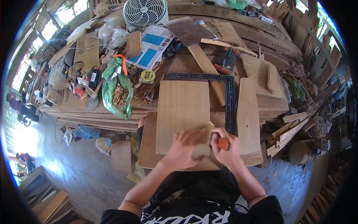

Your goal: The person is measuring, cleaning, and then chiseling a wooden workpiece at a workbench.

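My left hand [182, 147] is blurred over the pale square board [182, 102]; its smeared fingers reach toward a small blurred tan piece [207, 132] at the board's right, and I cannot tell whether they grip it. My right hand [227, 151] is wrapped round an orange-handled tool [223, 143] beside that piece, its working end hard to make out. A black metal square [229, 104] lies round the board's top and right, with a long narrow board [246, 112] to its right. A larger board [148, 142] is underneath.
Behind are a fan [144, 12], a tape measure [147, 76], a green plastic bag [112, 97] among shavings, an orange-and-black tool [227, 59] and loose planks [209, 67]. A person [18, 104] is at the far left. Scrap wood [283, 132] lies at the right.
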Available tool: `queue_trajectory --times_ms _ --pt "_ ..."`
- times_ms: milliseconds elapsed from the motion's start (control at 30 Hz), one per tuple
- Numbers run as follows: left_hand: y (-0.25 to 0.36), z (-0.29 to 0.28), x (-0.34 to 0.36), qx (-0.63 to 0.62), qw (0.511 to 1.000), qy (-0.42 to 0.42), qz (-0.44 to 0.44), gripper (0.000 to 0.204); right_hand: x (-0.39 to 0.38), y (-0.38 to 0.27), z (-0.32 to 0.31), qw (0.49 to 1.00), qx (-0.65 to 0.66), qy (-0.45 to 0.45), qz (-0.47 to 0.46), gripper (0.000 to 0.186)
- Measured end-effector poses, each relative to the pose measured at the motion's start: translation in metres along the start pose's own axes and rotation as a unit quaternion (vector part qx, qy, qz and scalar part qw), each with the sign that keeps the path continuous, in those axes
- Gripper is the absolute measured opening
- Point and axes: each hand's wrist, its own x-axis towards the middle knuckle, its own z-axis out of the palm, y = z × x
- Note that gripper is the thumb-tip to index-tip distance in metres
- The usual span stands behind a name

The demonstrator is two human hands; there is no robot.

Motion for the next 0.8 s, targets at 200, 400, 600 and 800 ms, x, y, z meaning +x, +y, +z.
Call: queue_trajectory --times_ms 200,400,600,800 --pt "-0.054 -0.019 -0.013 0.086 0.959 0.235 -0.130 0.052 -0.002 -0.012 0.008 0.986 -0.045 -0.143 -0.072 0.016" --pt "-0.081 -0.005 -0.021 -0.225 0.885 0.335 -0.232 0.031 -0.009 -0.051 0.072 0.959 0.124 -0.248 -0.056 0.016" --pt "-0.101 -0.003 -0.033 -0.355 0.827 0.338 -0.277 0.026 -0.006 -0.050 0.089 0.937 0.275 -0.199 -0.088 0.018" --pt "-0.102 0.002 -0.029 -0.318 0.851 0.307 -0.285 0.033 0.000 -0.013 0.009 0.977 0.091 -0.180 -0.068 0.011"
